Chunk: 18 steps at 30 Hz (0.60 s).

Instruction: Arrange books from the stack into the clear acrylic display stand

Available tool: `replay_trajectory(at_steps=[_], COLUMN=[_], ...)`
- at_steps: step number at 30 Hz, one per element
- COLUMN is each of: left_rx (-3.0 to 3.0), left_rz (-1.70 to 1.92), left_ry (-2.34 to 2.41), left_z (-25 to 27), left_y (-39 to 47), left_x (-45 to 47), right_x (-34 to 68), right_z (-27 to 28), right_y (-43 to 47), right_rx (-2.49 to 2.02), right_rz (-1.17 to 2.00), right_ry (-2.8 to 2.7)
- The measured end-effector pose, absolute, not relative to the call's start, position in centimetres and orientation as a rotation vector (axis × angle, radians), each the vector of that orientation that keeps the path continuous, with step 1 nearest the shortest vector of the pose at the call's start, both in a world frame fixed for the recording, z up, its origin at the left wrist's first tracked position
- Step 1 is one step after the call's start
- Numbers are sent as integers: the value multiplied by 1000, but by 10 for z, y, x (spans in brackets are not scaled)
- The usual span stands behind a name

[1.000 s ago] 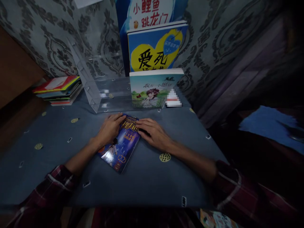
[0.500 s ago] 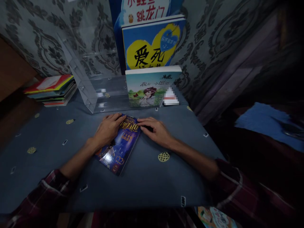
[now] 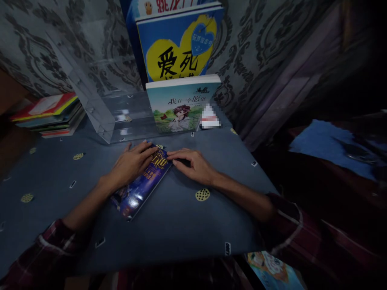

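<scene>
A blue-purple paperback book (image 3: 143,187) with a gold title lies slanted on the cloth-covered table, its lower end pointing toward me and to the left. My left hand (image 3: 130,163) rests flat over the book's upper left part, fingers stretched out across the title and hiding some of it. At the book's upper right corner, the fingertips of my right hand (image 3: 195,165) touch the edge. Its fingers are extended and a gap shows between them and the thumb.
Behind the hands stands a clear plastic rack (image 3: 105,121). Its right side holds a green-blue book (image 3: 178,117), a blue book with a yellow heart (image 3: 157,40) and another behind. Stacked books (image 3: 51,114) lie at the left. A blue cloth (image 3: 320,149) is beyond the table's right edge.
The paperback has turned clockwise, its lower end swinging left. My left hand covers more of the title. The whole view has shifted slightly, so the rack sits further left and higher.
</scene>
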<state>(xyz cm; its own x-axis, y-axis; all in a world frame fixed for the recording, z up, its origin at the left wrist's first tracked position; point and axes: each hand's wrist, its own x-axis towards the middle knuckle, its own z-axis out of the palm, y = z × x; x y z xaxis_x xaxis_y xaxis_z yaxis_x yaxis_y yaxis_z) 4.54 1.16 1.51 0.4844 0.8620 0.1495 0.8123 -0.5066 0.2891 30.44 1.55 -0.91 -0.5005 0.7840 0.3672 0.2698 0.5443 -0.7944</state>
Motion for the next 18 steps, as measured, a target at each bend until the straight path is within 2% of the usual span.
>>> replay_trajectory(at_steps=[9,18], left_rx=[2725,2768], left_rz=[411,359], left_ry=[1211,1275], left_z=[11,16], left_y=[6,-3], left_x=[52,67], right_x=[311,313], right_z=[-2,-1], right_y=[19,24], right_rx=[-844,-831], right_rz=[1004,1038], right_ry=[-2016,-2003])
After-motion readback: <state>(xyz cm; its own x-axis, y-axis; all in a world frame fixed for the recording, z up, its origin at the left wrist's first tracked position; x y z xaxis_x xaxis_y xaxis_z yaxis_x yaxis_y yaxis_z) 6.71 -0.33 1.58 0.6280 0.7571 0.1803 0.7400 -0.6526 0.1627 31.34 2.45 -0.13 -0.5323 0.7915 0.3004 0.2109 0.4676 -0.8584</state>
